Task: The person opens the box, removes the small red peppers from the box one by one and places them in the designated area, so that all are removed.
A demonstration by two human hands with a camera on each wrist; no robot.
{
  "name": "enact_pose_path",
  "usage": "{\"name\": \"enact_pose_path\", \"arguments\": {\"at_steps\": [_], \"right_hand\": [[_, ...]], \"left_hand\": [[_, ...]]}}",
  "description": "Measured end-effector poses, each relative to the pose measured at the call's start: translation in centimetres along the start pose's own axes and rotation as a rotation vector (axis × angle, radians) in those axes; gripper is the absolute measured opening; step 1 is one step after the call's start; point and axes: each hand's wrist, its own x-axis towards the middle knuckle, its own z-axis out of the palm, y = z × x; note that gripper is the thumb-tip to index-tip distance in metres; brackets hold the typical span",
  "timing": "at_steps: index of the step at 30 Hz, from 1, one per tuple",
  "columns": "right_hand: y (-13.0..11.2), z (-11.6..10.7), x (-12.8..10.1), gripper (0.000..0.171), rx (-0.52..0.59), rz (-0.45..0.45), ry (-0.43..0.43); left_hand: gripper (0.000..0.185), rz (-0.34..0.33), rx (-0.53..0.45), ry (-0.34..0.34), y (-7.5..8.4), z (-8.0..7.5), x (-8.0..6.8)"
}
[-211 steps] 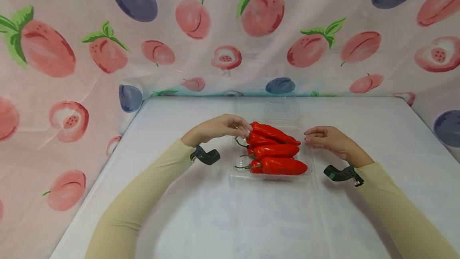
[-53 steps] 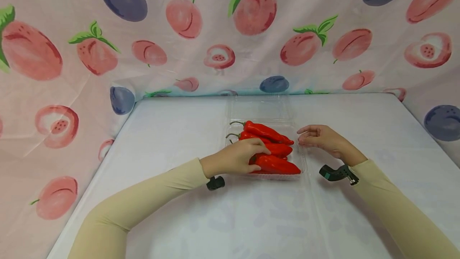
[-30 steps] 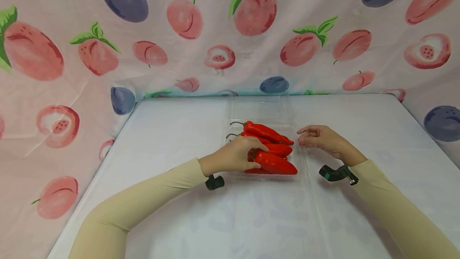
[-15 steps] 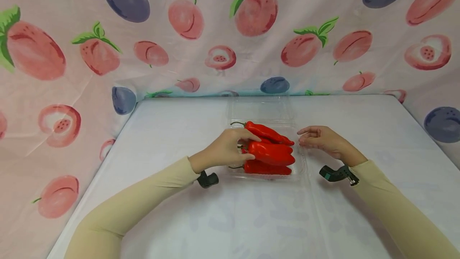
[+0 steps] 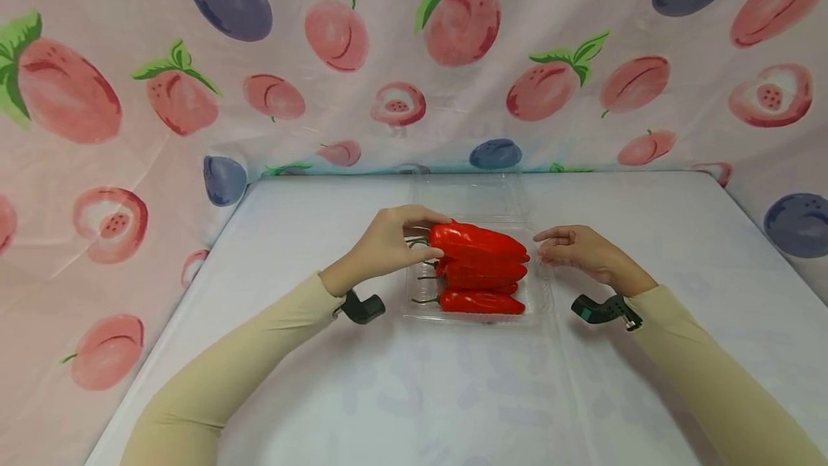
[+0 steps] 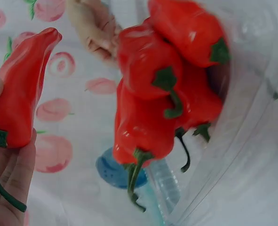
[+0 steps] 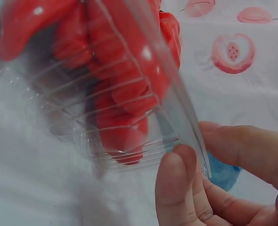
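Red peppers (image 5: 481, 300) in clear tray (image 5: 540, 298), one pepper (image 5: 475, 241) in left hand (image 5: 382, 247).

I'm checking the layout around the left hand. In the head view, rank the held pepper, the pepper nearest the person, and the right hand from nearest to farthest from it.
1. held pepper, gripped by the left hand.
2. pepper nearest the person, at the tray's near edge.
3. right hand, at the tray's far side.

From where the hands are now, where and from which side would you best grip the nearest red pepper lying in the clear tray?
Take the nearest pepper at its thick stem end, coming from the left, probably with the left hand once it has let go of its lifted pepper. Its stem sticks out leftward over the clear tray edge, while its tapered tip points towards the right hand, whose fingertips pinch the tray's rim.
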Motion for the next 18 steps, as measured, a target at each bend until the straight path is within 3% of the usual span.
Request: {"name": "enact_pose_path", "arguments": {"at_steps": [18], "right_hand": [[0.5,0.1,0.2,0.056,0.064,-0.020,0.012]], "left_hand": [[0.044,0.064,-0.124,0.163,-1.7,-4.0,0.2]]}}
